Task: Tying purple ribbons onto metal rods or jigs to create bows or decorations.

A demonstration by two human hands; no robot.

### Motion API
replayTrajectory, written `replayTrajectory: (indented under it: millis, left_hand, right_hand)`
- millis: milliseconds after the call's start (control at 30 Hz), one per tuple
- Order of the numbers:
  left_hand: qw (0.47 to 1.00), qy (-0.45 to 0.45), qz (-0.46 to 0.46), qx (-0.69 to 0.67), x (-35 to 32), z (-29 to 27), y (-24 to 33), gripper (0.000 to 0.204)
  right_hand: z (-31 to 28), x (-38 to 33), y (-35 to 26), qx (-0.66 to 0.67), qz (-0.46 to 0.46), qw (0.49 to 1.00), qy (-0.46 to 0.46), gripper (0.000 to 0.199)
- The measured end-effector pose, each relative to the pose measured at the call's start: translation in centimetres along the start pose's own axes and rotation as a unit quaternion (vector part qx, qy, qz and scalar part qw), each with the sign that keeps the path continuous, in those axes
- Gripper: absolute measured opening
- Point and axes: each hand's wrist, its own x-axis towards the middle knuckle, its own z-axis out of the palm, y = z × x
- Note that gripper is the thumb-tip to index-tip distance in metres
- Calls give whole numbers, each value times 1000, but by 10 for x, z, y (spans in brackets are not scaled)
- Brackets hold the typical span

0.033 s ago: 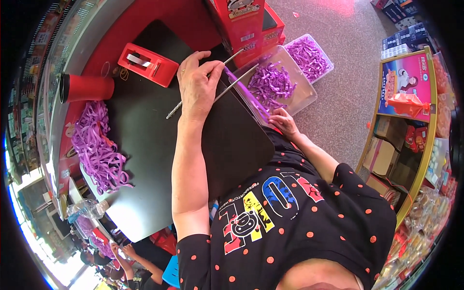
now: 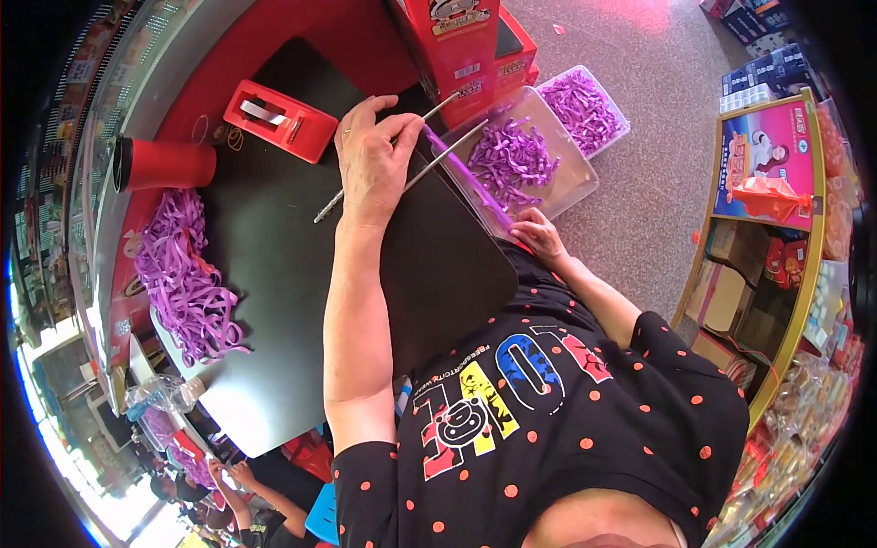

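While pinching 1 end of a purple ribbon (image 2: 468, 178) between left hand (image 2: 373, 155) thumb and fingers, nipping its other end in the right hand (image 2: 537, 236) fingertips. Runs slantwise along the far-right edge of the black table (image 2: 438, 274), crossing 1 of 2 metal rods (image 2: 422, 177), just beside a clear tub (image 2: 571, 187) holding short purple strips (image 2: 516, 160). Well apart from long purple ribbons (image 2: 178, 274) heaped leftward.

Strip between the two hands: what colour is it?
The strip is purple, best seen in the head view.
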Motion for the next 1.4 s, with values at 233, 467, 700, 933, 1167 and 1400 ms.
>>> replayTrajectory:
  millis: [233,467,700,933,1167,1400]
  left_hand:
    - [1000,1,4,8,-1,1,-4,17]
    - [1000,1,-2,-4,-1,4,-10,18]
    - [1000,-20,-18,4,2,5,-10,19]
    - [998,-38,-41,-5,4,7,-10,21]
    - [998,-36,-49,12,2,7,-13,21]
    - [999,-21,-42,-1,3,7,-13,20]
  right_hand:
    - [-54,-28,-70,-112,-85,990,-7,18]
    - [-90,-49,-140,-187,-193,963,-5,23]
    - [-96,-48,-154,-117,-207,970,-45,25]
    - [-101,-56,-163,-114,-99,987,50,26]
    - [-148,-38,-235,-19,-131,990,53,23]
    - [-169,85,-293,231,-331,911,-82,43]
